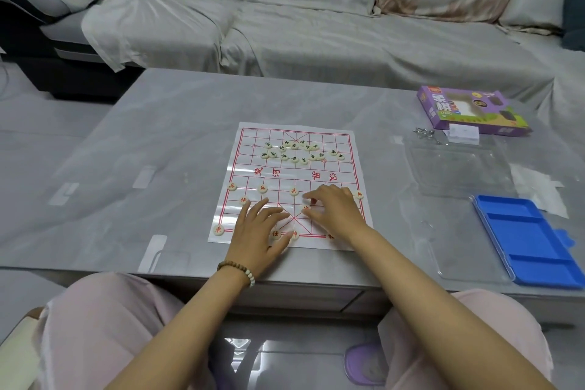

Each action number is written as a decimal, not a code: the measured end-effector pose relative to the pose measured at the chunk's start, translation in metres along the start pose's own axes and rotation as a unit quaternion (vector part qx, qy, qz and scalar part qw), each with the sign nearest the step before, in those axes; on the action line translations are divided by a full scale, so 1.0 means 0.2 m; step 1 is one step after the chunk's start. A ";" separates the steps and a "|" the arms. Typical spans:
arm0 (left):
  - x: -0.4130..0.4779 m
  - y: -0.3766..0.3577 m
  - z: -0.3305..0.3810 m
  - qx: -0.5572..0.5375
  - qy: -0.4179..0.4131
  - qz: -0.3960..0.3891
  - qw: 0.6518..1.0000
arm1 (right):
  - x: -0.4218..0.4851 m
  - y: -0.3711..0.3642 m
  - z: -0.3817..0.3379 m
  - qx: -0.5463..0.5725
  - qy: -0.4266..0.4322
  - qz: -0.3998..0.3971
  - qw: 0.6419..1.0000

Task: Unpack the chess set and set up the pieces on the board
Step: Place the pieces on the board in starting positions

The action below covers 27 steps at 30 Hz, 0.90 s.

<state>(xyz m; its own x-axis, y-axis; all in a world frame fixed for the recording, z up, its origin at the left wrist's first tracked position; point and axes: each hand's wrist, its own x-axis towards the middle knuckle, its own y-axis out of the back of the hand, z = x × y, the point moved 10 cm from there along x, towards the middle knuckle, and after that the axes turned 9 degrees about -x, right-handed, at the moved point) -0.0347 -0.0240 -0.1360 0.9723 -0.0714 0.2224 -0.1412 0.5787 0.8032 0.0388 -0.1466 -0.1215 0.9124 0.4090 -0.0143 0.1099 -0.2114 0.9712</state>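
Curled fingertips of the right hand [335, 209] sat among the red pieces [294, 190]; whether they pinched one could not be told. Left hand [259, 228] lay flat, fingers straight, at 7 o'clock on the board [316, 168]. Black pieces [297, 152] clustered at 12, purple box [468, 111] at 2.

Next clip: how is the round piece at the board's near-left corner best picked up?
Pinch the corner piece by its rim, thumb and fingertip on opposite edges, coming straight down. It is a low flat disc lying face up on the board with nothing beside it, so its sides are free. The left hand is nearest.
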 end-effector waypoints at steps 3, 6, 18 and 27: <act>0.00 -0.01 0.00 0.017 -0.015 -0.007 1.000 | 0.02 0.00 0.00 -0.022 0.006 -0.014 1.000; 0.00 -0.02 0.02 0.025 -0.026 -0.010 0.999 | -0.03 0.01 0.02 -0.020 0.015 -0.009 1.000; 0.00 -0.03 0.08 0.029 -0.029 -0.010 0.999 | -0.21 0.00 0.01 -0.011 0.027 0.014 0.999; 0.06 -0.10 0.17 0.034 -0.033 -0.035 0.998 | -0.34 0.09 0.24 -0.019 -0.024 0.035 0.999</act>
<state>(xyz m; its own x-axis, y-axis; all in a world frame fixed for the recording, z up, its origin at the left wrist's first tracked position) -0.0257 -0.0650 -0.1301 0.9663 -0.1640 0.1985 -0.0880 0.5142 0.8531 -0.0026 -0.2205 -0.1144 0.9351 0.3515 0.0443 0.0304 -0.2043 0.9784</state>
